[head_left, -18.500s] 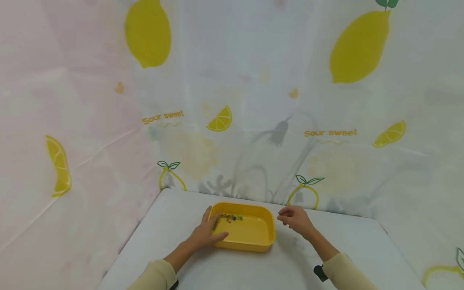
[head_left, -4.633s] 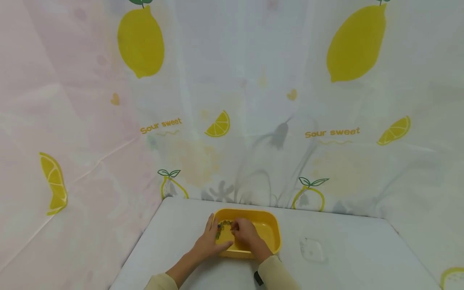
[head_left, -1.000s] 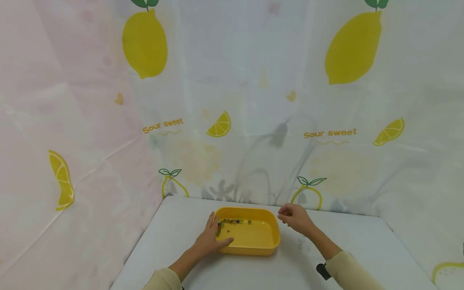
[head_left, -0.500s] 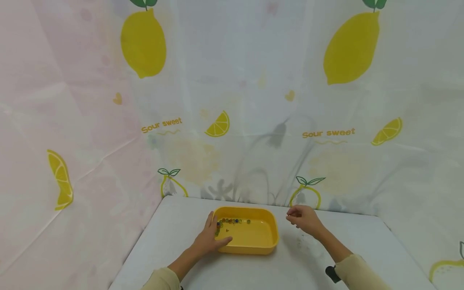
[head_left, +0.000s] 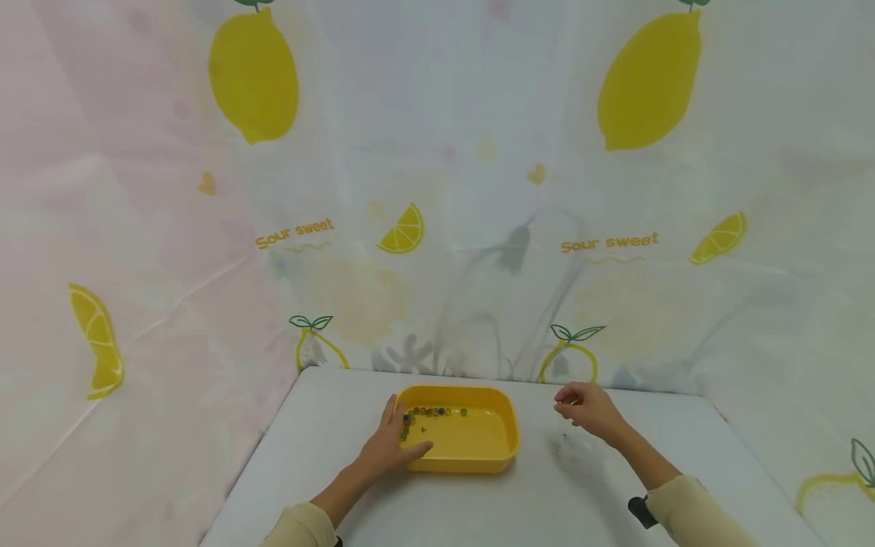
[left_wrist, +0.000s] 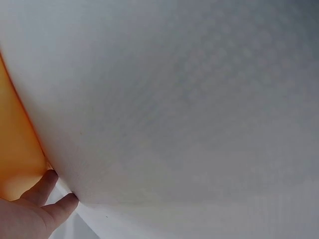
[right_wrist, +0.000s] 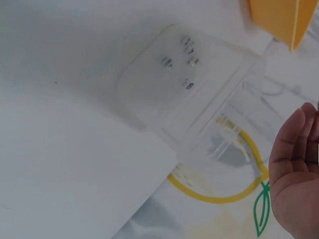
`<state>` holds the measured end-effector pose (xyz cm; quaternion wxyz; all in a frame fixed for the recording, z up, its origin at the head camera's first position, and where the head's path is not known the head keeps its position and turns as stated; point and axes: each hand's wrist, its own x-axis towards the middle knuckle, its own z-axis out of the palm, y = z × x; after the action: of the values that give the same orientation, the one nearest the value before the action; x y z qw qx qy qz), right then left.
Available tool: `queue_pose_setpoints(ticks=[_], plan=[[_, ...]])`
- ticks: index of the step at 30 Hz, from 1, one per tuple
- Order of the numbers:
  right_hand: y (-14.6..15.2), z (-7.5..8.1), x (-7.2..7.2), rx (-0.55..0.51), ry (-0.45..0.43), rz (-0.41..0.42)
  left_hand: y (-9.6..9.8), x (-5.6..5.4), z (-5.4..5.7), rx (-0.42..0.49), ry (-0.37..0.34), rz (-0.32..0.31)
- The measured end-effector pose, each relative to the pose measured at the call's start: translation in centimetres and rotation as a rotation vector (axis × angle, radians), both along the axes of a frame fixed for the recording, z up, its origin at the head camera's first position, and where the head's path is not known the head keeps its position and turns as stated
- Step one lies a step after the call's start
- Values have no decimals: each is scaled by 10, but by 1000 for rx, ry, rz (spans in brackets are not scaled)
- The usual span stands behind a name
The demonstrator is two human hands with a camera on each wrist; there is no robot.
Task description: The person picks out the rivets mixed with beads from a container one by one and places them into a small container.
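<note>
A shallow yellow plastic tray (head_left: 472, 465) stands on the table. Several small glass marbles (head_left: 428, 412), mostly greenish with some blue and red, line its far-left inside; one single marble (head_left: 463, 412) sits apart to their right. My left hand (head_left: 384, 448) rests at the tray's left end, fingers along the outside and thumb reaching over the front rim. To the tray's right, my right hand (head_left: 589, 410) hovers with thumb and fingertips drawn together; what they hold I cannot tell. Near it in the right wrist view is a clear plastic box (right_wrist: 214, 94) with several clear, dark-streaked marbles (right_wrist: 189, 62).
The white table (head_left: 444, 509) ends at the back against a hanging cloth (head_left: 478, 289) printed with lemons. In the right wrist view, the tray's corner (right_wrist: 281, 20) shows close to the clear box.
Several seconds ago my right hand was inside the tray at the marbles; it is now outside on the right. Over the last second it drifts further right. My left hand stays at the tray.
</note>
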<state>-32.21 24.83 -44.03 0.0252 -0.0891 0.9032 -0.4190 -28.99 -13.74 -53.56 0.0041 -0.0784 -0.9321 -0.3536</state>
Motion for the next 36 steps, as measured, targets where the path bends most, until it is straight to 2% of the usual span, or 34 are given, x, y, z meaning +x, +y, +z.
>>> queue_pose_setpoints(ticks=[3,13,28,36], plan=[[6,0,1,-15,4,17,0,0,1,3,-3,-2],[24,-7,4,-24,27,0,0,-1,-2,11,-17,6],[37,-17,11,-3,-13,-49,-1,-2,-6,30,0,-3],[40,-24,11,-6,-22,-67,-2,-2,-5,44,5,-7]])
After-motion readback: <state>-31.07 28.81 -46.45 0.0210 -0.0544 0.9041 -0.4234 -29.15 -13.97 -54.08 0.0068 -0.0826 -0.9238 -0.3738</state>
